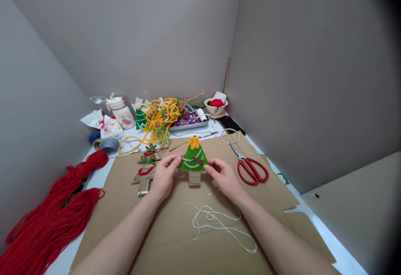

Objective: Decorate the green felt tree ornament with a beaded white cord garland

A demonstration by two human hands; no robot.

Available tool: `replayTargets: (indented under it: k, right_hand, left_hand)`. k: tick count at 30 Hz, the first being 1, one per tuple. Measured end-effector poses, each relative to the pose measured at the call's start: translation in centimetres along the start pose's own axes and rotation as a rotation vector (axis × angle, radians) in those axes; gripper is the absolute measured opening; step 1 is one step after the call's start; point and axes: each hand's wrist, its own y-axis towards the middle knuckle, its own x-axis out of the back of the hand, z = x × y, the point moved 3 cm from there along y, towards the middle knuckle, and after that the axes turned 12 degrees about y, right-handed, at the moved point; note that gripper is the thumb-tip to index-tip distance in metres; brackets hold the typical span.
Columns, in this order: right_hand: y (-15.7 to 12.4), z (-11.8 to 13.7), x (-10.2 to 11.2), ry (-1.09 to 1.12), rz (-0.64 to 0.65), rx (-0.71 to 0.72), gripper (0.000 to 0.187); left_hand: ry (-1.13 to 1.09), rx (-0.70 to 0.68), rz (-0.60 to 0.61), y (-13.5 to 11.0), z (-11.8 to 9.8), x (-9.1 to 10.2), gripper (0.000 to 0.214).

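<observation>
Between my two hands is a green felt Christmas tree ornament (191,155). It carries a yellow star or flower (194,142) at its tip, beaded strands across its front and a twine-wrapped trunk (194,179). My left hand (166,174) pinches its left lower corner; my right hand (223,177) pinches the right lower corner. Below the hands, a loose white cord (216,227) lies in loops on the cardboard (163,233). Close to my left hand lie twine-wrapped trees (144,177) with red beads. Red-handled scissors (253,170) rest to the right of my right hand.
Red yarn (56,216) lies along the left edge. At the back are a white bottle (123,112), tangled yellow yarn (163,116), a metal tray (189,127) of beads, a bowl (216,110) with red yarn and a dark phone-like object (231,124). Grey walls (297,78) enclose the table.
</observation>
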Motion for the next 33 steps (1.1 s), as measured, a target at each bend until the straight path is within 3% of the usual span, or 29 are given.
replayTargets:
  k: [6, 17, 24, 27, 33]
  right_hand:
    - [0.12, 0.16, 0.04, -0.01, -0.016, 0.009, 0.022]
    - [0.21, -0.22, 0.11, -0.013, -0.01, 0.024, 0.023]
    - [0.26, -0.04, 0.29, 0.037, -0.031, 0.005, 0.025]
    - [0.3, 0.12, 0.41, 0.061, -0.059, -0.01, 0.028]
    - [0.32, 0.18, 0.41, 0.061, -0.078, -0.014, 0.029]
  left_hand:
    - [-0.006, 0.019, 0.023, -0.28, -0.32, -0.28, 0.033]
    - [0.021, 0.086, 0.024, -0.58, 0.0, -0.64, 0.025]
    - [-0.067, 0.132, 0.105, -0.43, 0.09, -0.69, 0.027]
    - [-0.081, 0.112, 0.06, -0.34, 0.04, -0.54, 0.031]
    - [0.058, -0.062, -0.08, -0.37, -0.38, -0.12, 0.03]
